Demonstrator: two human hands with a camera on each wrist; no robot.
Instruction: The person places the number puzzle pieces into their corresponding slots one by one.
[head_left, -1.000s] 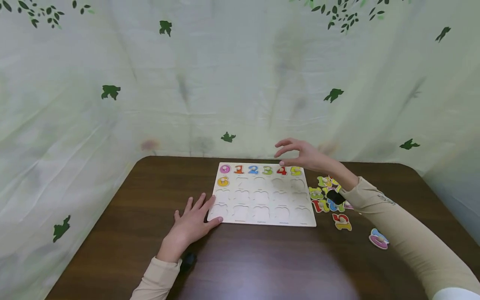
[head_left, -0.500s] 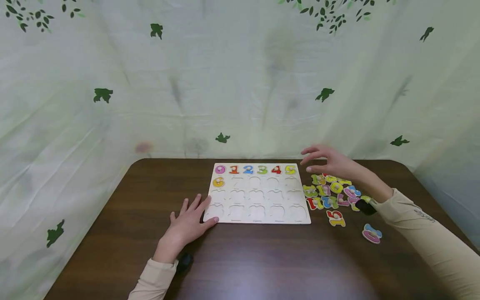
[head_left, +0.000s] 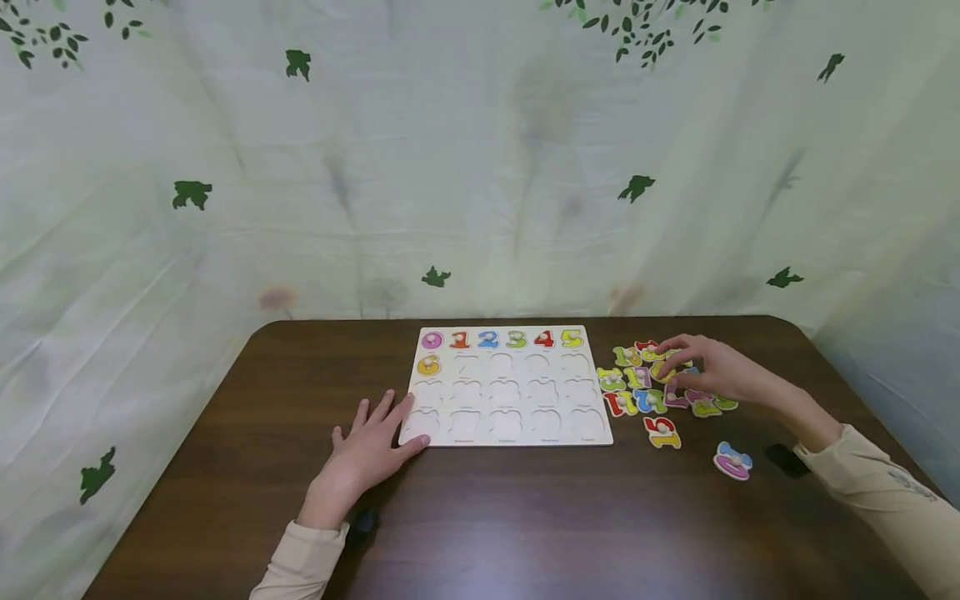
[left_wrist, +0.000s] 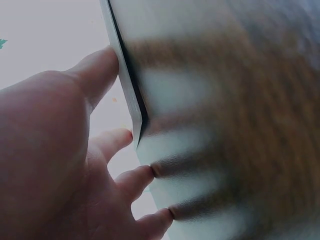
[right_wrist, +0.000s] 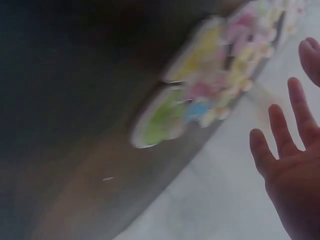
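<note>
The white number board (head_left: 517, 412) lies on the table, with the pieces 0 to 5 filling its top row and an orange 6 (head_left: 428, 365) below the 0. Its other recesses show bare. My left hand (head_left: 367, 458), fingers spread, rests at the board's lower left corner; in the left wrist view its thumb (left_wrist: 102, 70) touches the board's edge. Over the pile of coloured number pieces (head_left: 620, 404), to the right of the board, hovers my right hand (head_left: 723, 371). Its fingers are loosely bent, and nothing shows between them. In the right wrist view the pieces (right_wrist: 162, 117) are blurred.
A red and yellow 15 piece (head_left: 662, 432) lies just in front of the pile. Nearer and farther right is a blue and purple piece (head_left: 732, 462). A pale curtain (head_left: 450, 167) with leaf prints hangs behind the table's far edge.
My right hand has moved from above the board's top row rightward and down to the pile. My left hand stays at the board's corner. The head view has shifted slightly.
</note>
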